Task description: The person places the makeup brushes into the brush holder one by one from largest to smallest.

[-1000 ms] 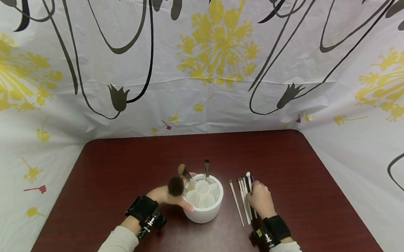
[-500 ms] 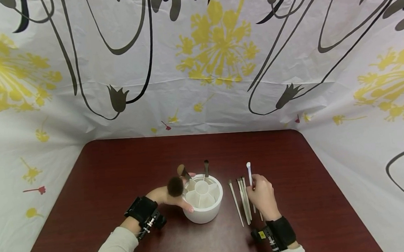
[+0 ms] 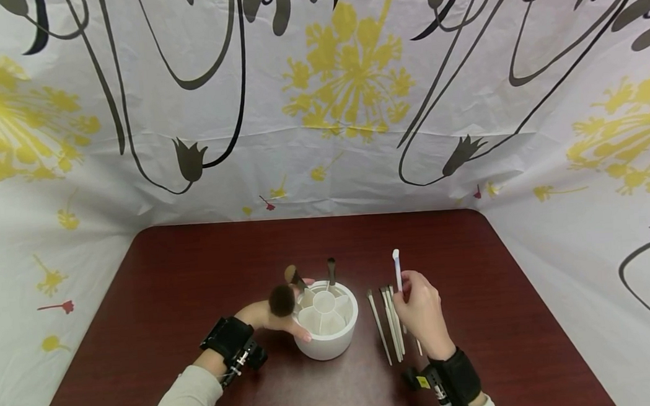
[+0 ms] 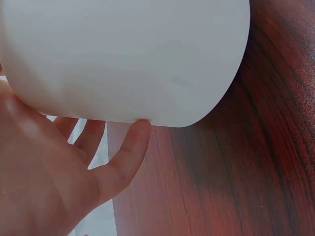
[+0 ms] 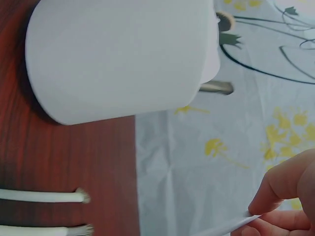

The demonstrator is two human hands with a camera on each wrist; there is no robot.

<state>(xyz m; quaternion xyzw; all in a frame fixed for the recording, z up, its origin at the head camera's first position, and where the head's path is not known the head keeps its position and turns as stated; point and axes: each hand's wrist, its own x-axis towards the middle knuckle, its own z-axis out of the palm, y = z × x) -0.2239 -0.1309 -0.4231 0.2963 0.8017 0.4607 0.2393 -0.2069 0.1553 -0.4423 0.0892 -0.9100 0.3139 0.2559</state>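
Note:
My left hand [image 3: 273, 318] holds the side of a white round brush holder [image 3: 328, 347] with wedge-shaped compartments. In the left wrist view, the fingers [image 4: 130, 152] curve against its wall. A large fluffy makeup brush [image 3: 282, 300], a smaller rounded brush [image 3: 291, 274] and a dark flat brush [image 3: 331, 271] stick up from the holder. My right hand [image 3: 423, 312] pinches a slim white stick [image 3: 398, 267] with a pale, widened tip, raised above the table; its exact kind is unclear. In the right wrist view, thumb and fingers [image 5: 285, 184] grip the stick [image 5: 224, 229].
Several thin makeup brushes [image 3: 391, 326] with pale handles lie side by side left of my right hand, one [image 3: 379, 327] slightly apart. Part of another handle [image 3: 419, 347] shows under that hand. The dark red table [image 3: 222, 253] ends at a patterned cloth [image 3: 357, 182].
My right hand has picked the white stick up from among the brushes and moved it upward and slightly away from me. The left hand and the holder have stayed in place.

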